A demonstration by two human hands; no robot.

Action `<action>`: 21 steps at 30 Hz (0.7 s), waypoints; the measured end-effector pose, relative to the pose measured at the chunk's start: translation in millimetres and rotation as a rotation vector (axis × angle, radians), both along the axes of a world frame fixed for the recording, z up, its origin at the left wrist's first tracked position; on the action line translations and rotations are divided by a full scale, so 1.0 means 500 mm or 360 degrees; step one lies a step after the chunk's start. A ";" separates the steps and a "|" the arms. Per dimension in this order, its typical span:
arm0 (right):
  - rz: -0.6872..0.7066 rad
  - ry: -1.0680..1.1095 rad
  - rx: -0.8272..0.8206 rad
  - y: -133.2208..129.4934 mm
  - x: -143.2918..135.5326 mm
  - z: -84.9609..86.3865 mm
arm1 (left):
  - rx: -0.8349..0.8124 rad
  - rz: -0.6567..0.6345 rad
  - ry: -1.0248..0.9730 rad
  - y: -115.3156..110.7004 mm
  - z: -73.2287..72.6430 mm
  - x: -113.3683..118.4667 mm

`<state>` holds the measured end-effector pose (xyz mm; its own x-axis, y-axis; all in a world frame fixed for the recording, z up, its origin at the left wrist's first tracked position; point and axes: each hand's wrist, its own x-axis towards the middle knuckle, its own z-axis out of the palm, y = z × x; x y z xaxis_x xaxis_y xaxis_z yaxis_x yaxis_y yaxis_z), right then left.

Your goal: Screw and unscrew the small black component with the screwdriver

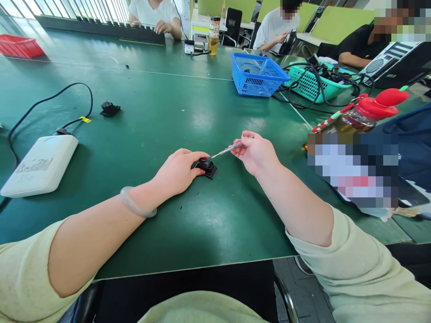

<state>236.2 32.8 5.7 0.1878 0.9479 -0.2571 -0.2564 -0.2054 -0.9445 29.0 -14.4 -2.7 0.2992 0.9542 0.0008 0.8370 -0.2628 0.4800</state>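
Note:
Near the middle of the green table, a small black device is pinched by my left hand, its fingers around the device's left side. From the right, my right hand grips a thin screwdriver with a clear handle. The screwdriver slants down to the left, its tip at the upper right edge of the black device; whether it touches cannot be made out. Farther left on the table lies another small black part.
At the left sit a white box with a black cable and a red basket. Toward the back right are a blue basket, a green basket of cables and a red-lidded bottle. Several people sit beyond.

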 end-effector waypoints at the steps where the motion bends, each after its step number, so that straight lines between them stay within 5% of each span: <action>1: 0.0001 0.0019 0.0021 -0.001 -0.001 -0.001 | 0.0004 0.0001 0.0001 0.000 0.000 0.000; 11: -0.0015 -0.0309 0.0840 -0.011 0.002 -0.020 | 0.0003 0.0003 0.0007 0.000 -0.002 -0.002; 21: 0.0210 -0.0444 0.1082 -0.024 -0.010 -0.027 | 0.0098 -0.0061 -0.0011 0.001 -0.005 -0.005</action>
<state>231.3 20.8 -7.6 0.0340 0.9000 0.4345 -0.0022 0.4348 -0.9005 26.4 -14.0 -5.2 0.3350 0.9402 0.0611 0.8225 -0.3235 0.4678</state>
